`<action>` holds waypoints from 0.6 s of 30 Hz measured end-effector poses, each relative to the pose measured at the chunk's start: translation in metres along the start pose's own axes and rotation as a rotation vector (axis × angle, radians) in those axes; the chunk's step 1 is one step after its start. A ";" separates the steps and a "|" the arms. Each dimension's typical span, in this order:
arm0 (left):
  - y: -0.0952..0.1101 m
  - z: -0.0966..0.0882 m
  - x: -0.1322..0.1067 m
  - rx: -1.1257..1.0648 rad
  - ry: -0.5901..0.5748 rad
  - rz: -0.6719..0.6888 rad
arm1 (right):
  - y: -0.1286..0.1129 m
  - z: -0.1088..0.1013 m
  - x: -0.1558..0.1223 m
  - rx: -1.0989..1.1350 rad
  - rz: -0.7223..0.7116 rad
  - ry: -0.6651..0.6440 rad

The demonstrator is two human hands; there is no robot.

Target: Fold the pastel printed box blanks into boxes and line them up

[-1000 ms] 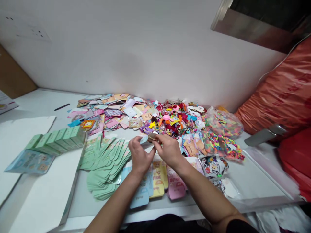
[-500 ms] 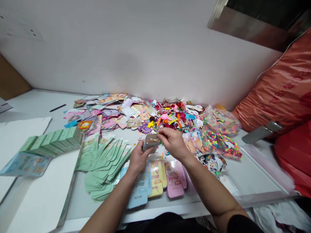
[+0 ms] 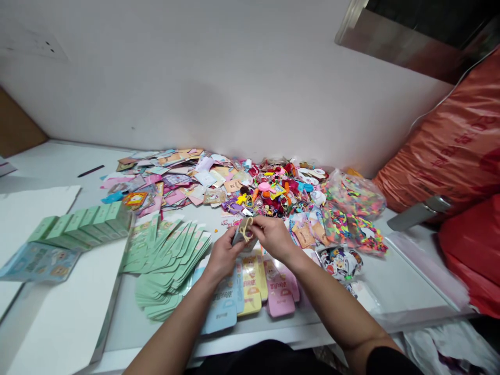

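My left hand [image 3: 222, 256] grips a small pale card [image 3: 239, 235] from below, just above the table. My right hand [image 3: 273, 237] pinches a thin tan elastic band [image 3: 246, 227] against the top of that card. Under my hands lie blue, yellow and pink printed cards [image 3: 250, 284] in a row. A fanned heap of mint-green cards [image 3: 172, 260] sits to the left. Behind my hands is a pile of colourful small hair accessories [image 3: 277, 190].
Loose printed cards [image 3: 167, 177] spread along the white wall. Green card bundles [image 3: 86, 221] rest on white sheets [image 3: 58, 312] at left. A clear bag of neon bits [image 3: 353, 211] and a sticker pack [image 3: 339, 263] lie right, by orange and red sacks [image 3: 453, 151].
Both hands dropped slightly toward me with the card. The card turned more upright, and the right hand's band now lies looped on its top.
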State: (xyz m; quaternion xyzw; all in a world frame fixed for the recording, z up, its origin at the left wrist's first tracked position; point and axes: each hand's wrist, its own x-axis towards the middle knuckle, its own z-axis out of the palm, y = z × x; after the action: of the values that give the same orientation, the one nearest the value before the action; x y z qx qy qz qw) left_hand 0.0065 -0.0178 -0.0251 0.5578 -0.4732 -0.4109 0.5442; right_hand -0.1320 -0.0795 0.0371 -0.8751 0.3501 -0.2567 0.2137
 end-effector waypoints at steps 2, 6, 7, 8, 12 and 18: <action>0.001 0.000 0.000 -0.047 -0.061 -0.019 | 0.003 -0.001 0.001 -0.085 -0.052 0.103; 0.002 0.003 0.000 -0.158 -0.117 -0.061 | 0.006 0.000 -0.002 -0.162 -0.136 0.197; 0.002 0.004 0.000 -0.187 -0.116 -0.069 | 0.006 0.001 -0.003 -0.165 -0.146 0.198; 0.002 0.004 0.000 -0.208 -0.110 -0.074 | 0.006 0.003 -0.005 -0.170 -0.155 0.195; -0.002 0.006 -0.001 -0.226 -0.081 -0.056 | 0.007 0.010 -0.015 -0.223 -0.166 0.127; -0.003 0.004 -0.005 -0.193 -0.033 -0.067 | -0.006 -0.003 -0.023 -0.144 0.013 -0.175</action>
State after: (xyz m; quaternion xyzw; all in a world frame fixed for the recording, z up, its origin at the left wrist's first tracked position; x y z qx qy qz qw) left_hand 0.0024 -0.0142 -0.0287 0.5113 -0.4213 -0.4817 0.5736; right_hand -0.1453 -0.0601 0.0360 -0.9049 0.3535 -0.1521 0.1819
